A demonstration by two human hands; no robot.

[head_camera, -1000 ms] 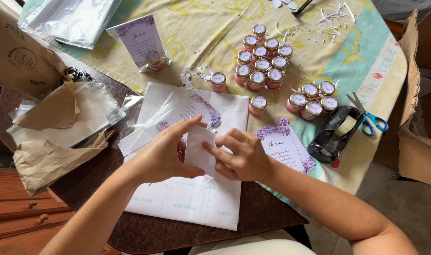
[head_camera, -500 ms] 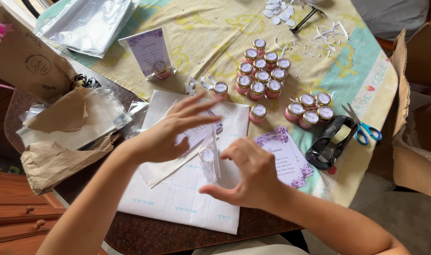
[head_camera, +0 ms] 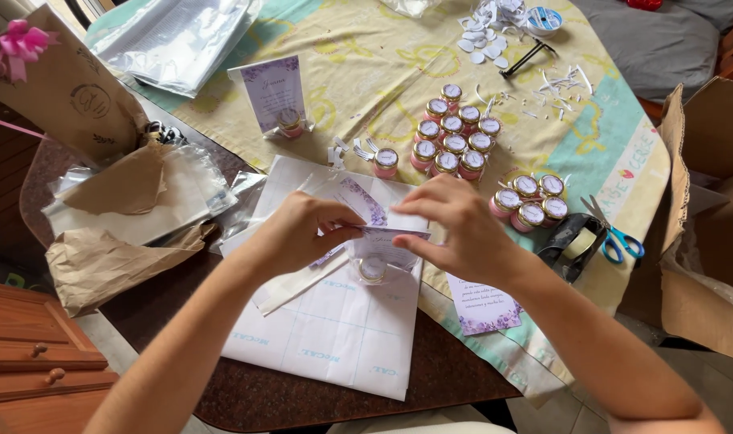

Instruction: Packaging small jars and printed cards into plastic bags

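Observation:
My left hand point(head_camera: 302, 229) and my right hand point(head_camera: 455, 229) meet over a white backing sheet point(head_camera: 334, 329). Both pinch the top edge of a small clear bag point(head_camera: 382, 249). Inside the bag sit a little gold-lidded jar point(head_camera: 372, 269) and a card with purple flowers. The bag hangs just above the sheet. A matching loose card point(head_camera: 483, 305) lies on the table right of my right wrist.
Several pink jars cluster point(head_camera: 451, 137) behind my hands, more point(head_camera: 531, 201) to the right, one alone point(head_camera: 386, 161). A black tape dispenser point(head_camera: 571, 241) and blue scissors point(head_camera: 615, 237) lie right. A packed card stands point(head_camera: 274, 96) behind. Brown paper bags point(head_camera: 101, 257) left, cardboard box point(head_camera: 704, 225) right.
My left hand came down from above the sheet and joined my right hand on the bag's top. The bag, held upright before by the right hand alone, is now pinched by both.

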